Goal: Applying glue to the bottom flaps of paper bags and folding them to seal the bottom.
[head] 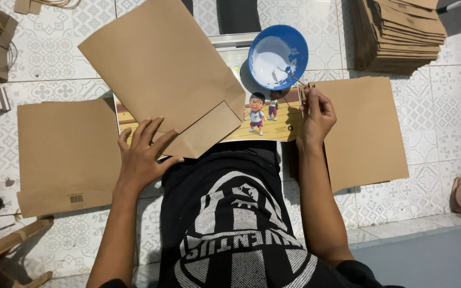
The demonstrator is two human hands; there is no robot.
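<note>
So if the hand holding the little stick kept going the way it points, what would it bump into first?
Probably the blue bowl of white paste: the right hand points its stick up toward the rim, and the tip seems already inside.

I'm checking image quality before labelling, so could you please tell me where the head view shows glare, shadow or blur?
Head view: even indoor light, mostly sharp; soft glare on the white paste in the blue bowl; a shadow falls left of the bowl onto the picture board; the left hand on the brown paper bag and the right hand holding a thin brush are crisp.
</note>
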